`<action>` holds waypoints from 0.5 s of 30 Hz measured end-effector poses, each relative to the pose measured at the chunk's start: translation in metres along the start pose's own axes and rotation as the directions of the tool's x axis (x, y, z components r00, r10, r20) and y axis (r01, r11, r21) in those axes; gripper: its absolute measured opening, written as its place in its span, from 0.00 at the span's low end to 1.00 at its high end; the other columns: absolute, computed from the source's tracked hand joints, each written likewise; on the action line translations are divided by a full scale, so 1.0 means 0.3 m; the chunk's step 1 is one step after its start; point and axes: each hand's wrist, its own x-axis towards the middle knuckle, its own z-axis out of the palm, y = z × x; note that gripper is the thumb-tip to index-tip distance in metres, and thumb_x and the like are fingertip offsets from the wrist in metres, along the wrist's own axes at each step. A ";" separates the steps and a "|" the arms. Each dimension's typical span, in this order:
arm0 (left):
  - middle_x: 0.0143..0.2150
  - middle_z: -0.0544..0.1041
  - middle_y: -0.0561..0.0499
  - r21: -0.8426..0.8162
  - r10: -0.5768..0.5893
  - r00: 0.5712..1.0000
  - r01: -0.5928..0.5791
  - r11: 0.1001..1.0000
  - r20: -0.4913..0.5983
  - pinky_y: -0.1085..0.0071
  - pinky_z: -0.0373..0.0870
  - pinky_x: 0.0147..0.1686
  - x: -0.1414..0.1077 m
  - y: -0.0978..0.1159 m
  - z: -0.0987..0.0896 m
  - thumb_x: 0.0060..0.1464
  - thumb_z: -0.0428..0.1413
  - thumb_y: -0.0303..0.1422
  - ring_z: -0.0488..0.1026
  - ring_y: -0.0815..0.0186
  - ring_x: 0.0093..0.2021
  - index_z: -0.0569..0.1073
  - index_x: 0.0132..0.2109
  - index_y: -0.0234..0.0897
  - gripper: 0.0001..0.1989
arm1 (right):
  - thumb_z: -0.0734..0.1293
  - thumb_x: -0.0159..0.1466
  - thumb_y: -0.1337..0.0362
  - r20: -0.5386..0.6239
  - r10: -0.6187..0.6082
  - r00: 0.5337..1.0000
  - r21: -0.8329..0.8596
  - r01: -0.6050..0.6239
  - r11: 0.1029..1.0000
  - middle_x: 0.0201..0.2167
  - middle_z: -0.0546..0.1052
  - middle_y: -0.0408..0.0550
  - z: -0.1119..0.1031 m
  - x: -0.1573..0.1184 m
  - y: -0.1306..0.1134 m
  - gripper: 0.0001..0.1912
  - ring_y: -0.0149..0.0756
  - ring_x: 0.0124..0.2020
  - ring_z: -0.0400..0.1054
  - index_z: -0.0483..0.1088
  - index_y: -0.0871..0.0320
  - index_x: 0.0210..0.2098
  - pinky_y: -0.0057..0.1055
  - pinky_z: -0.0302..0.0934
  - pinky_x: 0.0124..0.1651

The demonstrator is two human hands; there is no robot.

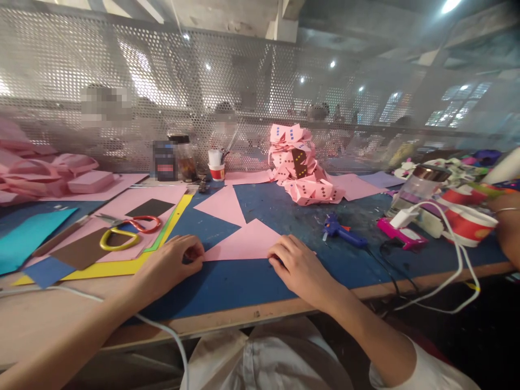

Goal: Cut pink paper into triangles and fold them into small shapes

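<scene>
Short, loose off-white right sleeve (426, 368) and creased, cream-coloured lower clothing (276, 360) with a raised seam (248, 360)

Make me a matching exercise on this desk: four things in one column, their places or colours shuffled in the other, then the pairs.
1. Scissors
2. Glue gun
3. Left hand
4. Teal sheet

A. At the desk's left side
B. One red handle loop, one yellow
C. Blue, right of both hands
D. At the left corner of the front pink triangle

Pairs: 1-B, 2-C, 3-D, 4-A
</scene>
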 end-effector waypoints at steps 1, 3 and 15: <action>0.35 0.76 0.51 -0.002 -0.010 1.000 0.010 1.000 0.003 0.65 0.66 0.39 -0.002 -0.009 -0.001 0.53 0.54 0.39 0.72 0.59 0.38 0.72 0.35 0.41 0.08 | 0.63 0.71 0.70 0.001 0.001 1.000 0.000 -0.001 1.000 0.42 0.73 0.50 0.000 0.000 0.000 0.05 0.43 0.47 0.67 0.70 0.57 0.41 0.42 0.65 0.52; 0.36 0.76 0.51 -0.005 -0.026 1.000 0.026 1.000 0.007 0.65 0.66 0.38 -0.006 -0.022 -0.003 0.53 0.54 0.40 0.73 0.59 0.37 0.72 0.36 0.41 0.08 | 0.63 0.71 0.70 0.003 0.003 1.000 0.002 -0.003 1.000 0.42 0.73 0.51 0.000 0.002 0.000 0.05 0.43 0.47 0.67 0.70 0.57 0.40 0.42 0.65 0.52; 0.35 0.76 0.52 0.021 -0.039 0.999 0.040 0.999 -0.035 0.67 0.65 0.37 -0.033 -0.043 -0.009 0.53 0.54 0.37 0.72 0.61 0.37 0.72 0.36 0.41 0.06 | 0.63 0.70 0.71 -0.009 0.005 1.000 0.007 -0.005 1.000 0.42 0.73 0.50 0.000 0.002 -0.002 0.05 0.42 0.46 0.68 0.70 0.57 0.41 0.41 0.66 0.51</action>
